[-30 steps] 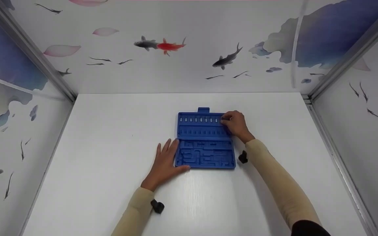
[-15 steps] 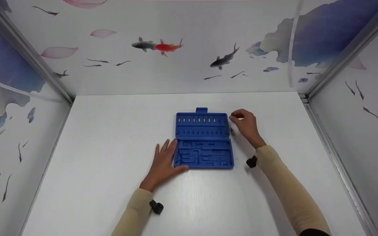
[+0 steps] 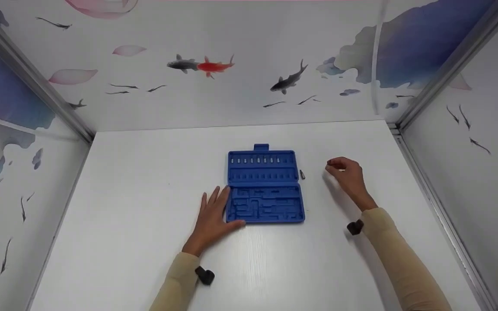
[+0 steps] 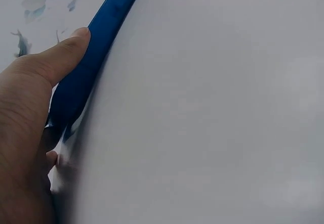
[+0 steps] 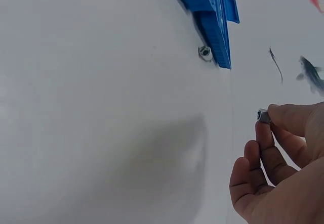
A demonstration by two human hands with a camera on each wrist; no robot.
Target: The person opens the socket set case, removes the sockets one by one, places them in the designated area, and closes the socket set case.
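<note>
A blue tool case [image 3: 265, 204] lies opened flat on the white table. Its upper half bears a row of small silver sockets [image 3: 251, 160] and, below, a row of slots. My left hand [image 3: 209, 222] rests along the case's lower left side with fingers straight; the thumb lies at the front edge, as the left wrist view shows on the blue rim [image 4: 93, 57]. To the right of the case, my right hand [image 3: 349, 178] pinches a small metal socket [image 5: 262, 116] between thumb and forefinger, above the table. Another metal socket [image 3: 302, 174] lies on the table close beside the case's right edge.
The white table [image 3: 136, 207] is enclosed at the back by a panel [image 3: 231, 99] printed with fish and petals, with more panels at left and right. Metal rails [image 3: 430, 207] run along the sides. A black wrist camera [image 3: 205, 275] sits on each sleeve.
My right hand has moved from the end of the top row rightward off the case, carrying a socket. The socket beside the case has come into sight. My left hand has stayed in place.
</note>
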